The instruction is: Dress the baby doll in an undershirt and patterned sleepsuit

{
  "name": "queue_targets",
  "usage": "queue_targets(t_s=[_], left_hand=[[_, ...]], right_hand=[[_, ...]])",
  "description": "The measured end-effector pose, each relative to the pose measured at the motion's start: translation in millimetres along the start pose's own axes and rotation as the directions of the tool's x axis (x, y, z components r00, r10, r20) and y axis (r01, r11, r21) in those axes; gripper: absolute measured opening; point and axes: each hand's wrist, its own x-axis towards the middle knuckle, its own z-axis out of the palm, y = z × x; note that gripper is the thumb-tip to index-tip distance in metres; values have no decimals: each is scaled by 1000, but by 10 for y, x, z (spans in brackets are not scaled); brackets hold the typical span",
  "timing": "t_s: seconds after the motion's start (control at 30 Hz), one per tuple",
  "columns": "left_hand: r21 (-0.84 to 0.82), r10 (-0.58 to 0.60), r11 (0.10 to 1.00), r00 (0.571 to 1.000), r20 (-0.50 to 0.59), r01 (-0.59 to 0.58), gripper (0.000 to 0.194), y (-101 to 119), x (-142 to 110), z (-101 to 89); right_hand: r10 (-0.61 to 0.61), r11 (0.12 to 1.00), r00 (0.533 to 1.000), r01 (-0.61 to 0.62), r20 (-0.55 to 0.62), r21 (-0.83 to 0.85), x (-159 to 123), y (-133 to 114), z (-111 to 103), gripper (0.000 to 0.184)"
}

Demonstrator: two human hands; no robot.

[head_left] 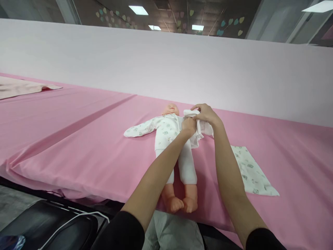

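A baby doll [171,109] lies on its back on the pink sheet, its feet toward me. It wears white trousers [187,166] and a white patterned baby shirt [166,130]. One shirt sleeve stretches out to the left over the doll's arm. On the other side the shirt lies opened out, its sleeve bunched up. My left hand [189,125] is closed at that bunched sleeve, by the doll's shoulder; the fingers grip its cloth. My right hand [205,114] pinches the sleeve's white cloth from above. The doll's arm on that side is hidden.
The pink sheet [91,149] covers a wide table against a white partition [166,66]. A folded patterned cloth [255,170] lies to the right. A pale pink cloth [23,86] is at far left. Below the edge stands a black chair [52,222] with a white cable [75,217].
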Motion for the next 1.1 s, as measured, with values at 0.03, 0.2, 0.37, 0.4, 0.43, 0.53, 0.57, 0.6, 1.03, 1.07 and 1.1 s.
queue_targets(t_s=[0.03,0.2,0.37,0.4,0.43,0.53,0.57,0.6,1.03,1.07,1.1], left_hand=[[-52,-23,998,1000,-21,22,30,-15,-25,-22],[-355,-80,935,983,-164,16,26,-101,-192,-142],[-451,-139,892,944,-300,-12,30,-241,-293,-370],[-436,-137,899,935,-326,-20,30,-285,-298,-432],[-403,-130,915,927,-353,-25,30,-337,-299,-498],[-227,-129,973,915,-382,43,31,-549,-303,-707],[-159,-158,982,921,-357,107,31,-635,-311,-775],[-93,-206,978,930,-304,186,31,-725,-325,-839],[28,-413,893,794,446,448,78,-954,-472,-979],[40,-404,901,803,438,432,77,-921,-469,-976],[52,-399,906,808,434,419,76,-890,-467,-976]], right_hand=[[-8,1000,1000,8,17,26,-8,-27,0,45],[-53,995,998,49,41,85,-13,-61,4,41],[-40,999,999,40,18,12,52,-48,113,47],[-35,999,999,36,29,-14,54,-58,136,49],[-29,999,999,30,38,-35,46,-77,153,51],[11,999,998,-8,63,-48,-18,-169,174,53],[20,999,997,-16,74,-43,-43,-204,176,53],[22,999,996,-19,89,-40,-63,-237,180,53],[-44,999,999,44,13,5,17,-371,603,50],[-58,998,998,58,-2,40,22,-366,608,51],[-75,994,997,75,-11,84,32,-358,613,51]])
